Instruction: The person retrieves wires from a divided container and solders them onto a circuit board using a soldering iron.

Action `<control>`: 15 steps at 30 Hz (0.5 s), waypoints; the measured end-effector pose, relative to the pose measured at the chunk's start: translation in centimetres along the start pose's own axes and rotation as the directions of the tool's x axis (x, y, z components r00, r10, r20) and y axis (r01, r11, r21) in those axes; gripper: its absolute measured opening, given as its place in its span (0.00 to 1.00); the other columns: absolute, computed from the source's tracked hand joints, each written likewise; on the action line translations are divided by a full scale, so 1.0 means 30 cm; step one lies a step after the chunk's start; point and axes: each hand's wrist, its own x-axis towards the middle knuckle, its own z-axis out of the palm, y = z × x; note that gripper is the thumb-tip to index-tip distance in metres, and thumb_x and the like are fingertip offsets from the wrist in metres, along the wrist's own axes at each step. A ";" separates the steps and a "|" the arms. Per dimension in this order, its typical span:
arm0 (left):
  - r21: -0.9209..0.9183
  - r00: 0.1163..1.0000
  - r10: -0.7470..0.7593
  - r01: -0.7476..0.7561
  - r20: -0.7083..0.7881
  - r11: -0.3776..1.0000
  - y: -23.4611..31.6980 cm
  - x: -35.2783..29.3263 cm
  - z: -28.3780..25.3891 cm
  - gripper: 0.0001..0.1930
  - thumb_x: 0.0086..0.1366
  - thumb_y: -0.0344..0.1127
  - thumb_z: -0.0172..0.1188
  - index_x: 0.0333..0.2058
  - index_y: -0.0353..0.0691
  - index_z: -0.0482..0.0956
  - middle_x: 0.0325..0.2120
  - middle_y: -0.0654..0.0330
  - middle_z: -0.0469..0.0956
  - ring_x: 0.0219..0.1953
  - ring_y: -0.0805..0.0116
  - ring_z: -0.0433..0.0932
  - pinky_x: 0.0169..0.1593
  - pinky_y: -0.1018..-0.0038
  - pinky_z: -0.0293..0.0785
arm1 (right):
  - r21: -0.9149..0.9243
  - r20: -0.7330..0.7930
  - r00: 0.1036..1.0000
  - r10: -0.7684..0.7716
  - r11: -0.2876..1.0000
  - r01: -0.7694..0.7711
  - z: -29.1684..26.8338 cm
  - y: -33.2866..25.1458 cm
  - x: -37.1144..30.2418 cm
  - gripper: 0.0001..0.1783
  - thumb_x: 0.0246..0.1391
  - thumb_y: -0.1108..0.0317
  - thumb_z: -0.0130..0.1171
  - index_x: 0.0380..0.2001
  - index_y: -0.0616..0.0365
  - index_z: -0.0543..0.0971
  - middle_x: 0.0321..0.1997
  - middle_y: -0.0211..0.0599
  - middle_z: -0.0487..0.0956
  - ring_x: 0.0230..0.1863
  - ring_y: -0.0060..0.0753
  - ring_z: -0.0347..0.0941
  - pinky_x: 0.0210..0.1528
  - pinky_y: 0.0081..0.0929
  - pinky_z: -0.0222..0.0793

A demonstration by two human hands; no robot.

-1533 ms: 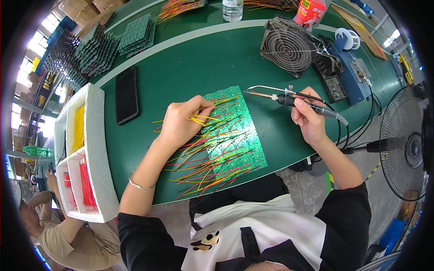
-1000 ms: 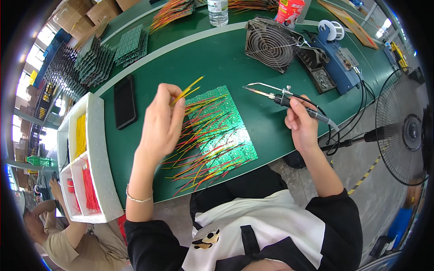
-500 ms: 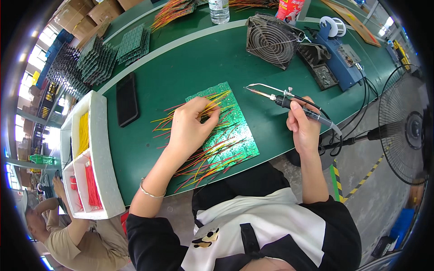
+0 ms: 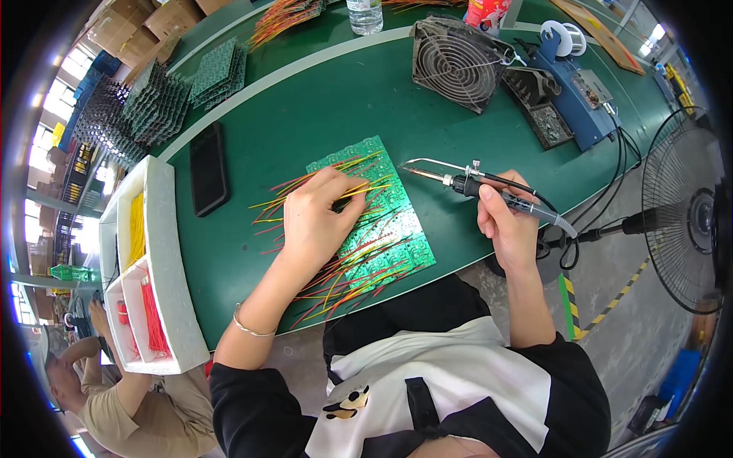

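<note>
A green circuit board panel (image 4: pixel 411 229) lies on the bench in front of me, with many red, yellow and black wires (image 4: pixel 330 288) running across it and off its left side. Over its upper left part is my left hand (image 4: pixel 317 221), thumb and forefinger pinched on a yellow wire (image 4: pixel 376 183); the exact grip is partly hidden by the fingers. My right hand (image 4: pixel 510 233) holds a soldering iron (image 4: pixel 466 185) like a pen. A thin metal feed tube runs along the iron, whose tip points left, just off the board's right edge.
At left stands a white foam box (image 4: pixel 177 267) of yellow and red wires, beside a black phone (image 4: pixel 208 169). Farther back are stacked boards (image 4: pixel 217 72), a bottle (image 4: pixel 365 17), a square fan (image 4: pixel 456 67) and a blue soldering station (image 4: pixel 569 99). A person (image 4: pixel 145 404) sits at left.
The soldering iron has moved left and nearer to me, its tip closer to the board's right edge. My left hand keeps its pinch over the wires, almost still.
</note>
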 end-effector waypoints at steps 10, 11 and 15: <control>-0.035 1.000 0.017 -0.017 -0.008 0.999 -0.014 -0.010 0.002 0.07 0.48 0.24 0.60 0.29 0.39 0.81 0.22 0.63 0.75 0.15 0.79 0.63 0.17 0.81 0.55 | -0.036 0.024 1.000 0.011 0.999 -0.010 0.005 -0.003 -0.006 0.06 0.50 0.73 0.57 0.29 0.62 0.71 0.15 0.31 0.70 0.12 0.12 0.60 0.14 0.10 0.54; -0.030 1.000 0.024 -0.024 -0.009 0.999 -0.014 -0.009 0.002 0.08 0.48 0.24 0.61 0.29 0.39 0.81 0.22 0.63 0.75 0.15 0.79 0.63 0.17 0.81 0.55 | -0.045 0.027 1.000 0.009 0.999 -0.008 0.006 -0.002 -0.005 0.06 0.50 0.73 0.57 0.29 0.62 0.71 0.15 0.31 0.70 0.12 0.12 0.60 0.14 0.10 0.54; -0.019 1.000 0.025 -0.025 -0.009 0.999 -0.014 -0.010 0.002 0.07 0.48 0.25 0.61 0.29 0.39 0.81 0.22 0.63 0.75 0.15 0.79 0.63 0.17 0.81 0.56 | -0.073 0.029 0.999 0.015 0.997 -0.013 0.007 -0.001 -0.002 0.06 0.50 0.72 0.57 0.30 0.62 0.71 0.15 0.31 0.70 0.12 0.13 0.60 0.14 0.11 0.54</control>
